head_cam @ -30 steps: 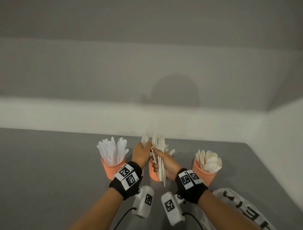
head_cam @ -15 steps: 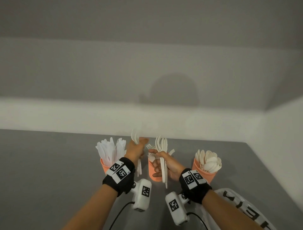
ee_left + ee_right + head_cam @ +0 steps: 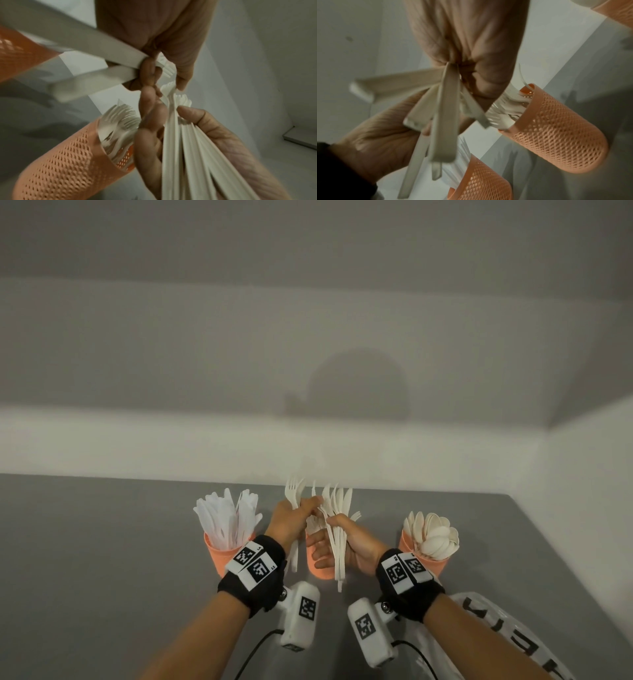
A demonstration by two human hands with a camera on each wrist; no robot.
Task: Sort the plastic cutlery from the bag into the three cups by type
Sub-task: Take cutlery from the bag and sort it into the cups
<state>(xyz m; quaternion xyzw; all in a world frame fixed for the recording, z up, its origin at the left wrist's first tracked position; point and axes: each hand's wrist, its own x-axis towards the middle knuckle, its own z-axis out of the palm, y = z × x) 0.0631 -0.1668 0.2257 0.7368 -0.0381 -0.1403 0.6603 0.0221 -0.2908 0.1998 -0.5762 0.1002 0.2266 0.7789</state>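
Low in the centre of the head view, both hands meet above the middle cup (image 3: 320, 568). Left hand (image 3: 291, 522) grips a few forks (image 3: 294, 494), fingers curled round the handles, tines up; half a second ago this hand sat further left, beside the knife cup, and it has since come back in to touch the right-hand bundle. Right hand (image 3: 356, 542) clasps a larger bundle of forks (image 3: 337, 508), thumb and fingers wrapped round the handles, about where it was before. Middle cup already holds forks. Left cup (image 3: 222, 558), lower left of centre, holds knives; right cup (image 3: 409, 542) holds spoons. Bag (image 3: 496, 635) lies at lower right on the grey table (image 3: 102, 542). Cups unmoved.
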